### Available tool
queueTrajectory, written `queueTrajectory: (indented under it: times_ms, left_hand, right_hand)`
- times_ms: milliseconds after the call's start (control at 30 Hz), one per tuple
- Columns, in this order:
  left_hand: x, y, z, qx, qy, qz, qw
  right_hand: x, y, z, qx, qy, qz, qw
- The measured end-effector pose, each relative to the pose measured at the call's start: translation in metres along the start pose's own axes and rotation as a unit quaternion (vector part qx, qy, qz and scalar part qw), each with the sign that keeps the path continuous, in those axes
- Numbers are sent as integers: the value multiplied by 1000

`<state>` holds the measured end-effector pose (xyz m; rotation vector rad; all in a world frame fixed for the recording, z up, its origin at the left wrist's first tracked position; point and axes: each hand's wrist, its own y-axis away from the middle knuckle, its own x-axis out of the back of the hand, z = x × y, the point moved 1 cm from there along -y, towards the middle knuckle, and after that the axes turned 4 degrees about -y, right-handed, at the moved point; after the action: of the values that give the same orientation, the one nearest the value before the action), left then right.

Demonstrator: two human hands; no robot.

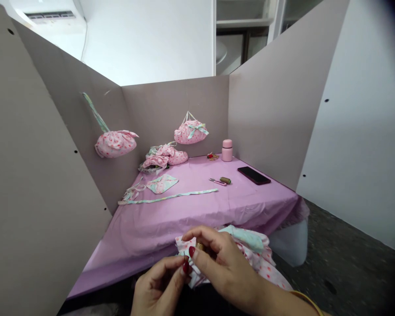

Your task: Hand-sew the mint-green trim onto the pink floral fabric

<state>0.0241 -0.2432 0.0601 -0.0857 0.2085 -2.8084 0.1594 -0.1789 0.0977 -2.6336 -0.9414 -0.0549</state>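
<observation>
One needle, seemingly upright

The cloth lies bunched in loose folds from the bottom centre toward the lower right of the frame, pale pink with red dots and a light green section along its top. A needle, slim and dark, points upward near its left edge, lower end hidden.

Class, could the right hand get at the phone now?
Probably yes: snips and spool lie left of the phone, leaving its near side free, though the right hand is at the fabric.
</observation>
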Motion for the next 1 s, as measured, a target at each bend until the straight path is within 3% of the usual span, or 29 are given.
queueTrajectory:
  times_ms: [167, 367, 700, 800, 1000]
  left_hand:
    - [-1, 0, -1, -5, 12, 17, 1000]
    - [2, -1, 1, -8, -25, -8, 1000]
    - [-1, 1, 3, -4, -11, 40, 999]
    - [-1, 0, 3, -1, -12, 12, 1000]
    - [0, -1, 5, 2, -2, 16, 1000]
  right_hand:
    - [-3, -1, 2, -30, 29, 13, 999]
    - [-3, 0, 5, -40, 31, 13, 999]
    - [-4, -2, 7, -37, 39, 9, 999]
    - [-4, -2, 7, -36, 39, 7, 999]
    - [-4, -2, 6, -34, 41, 5, 999]
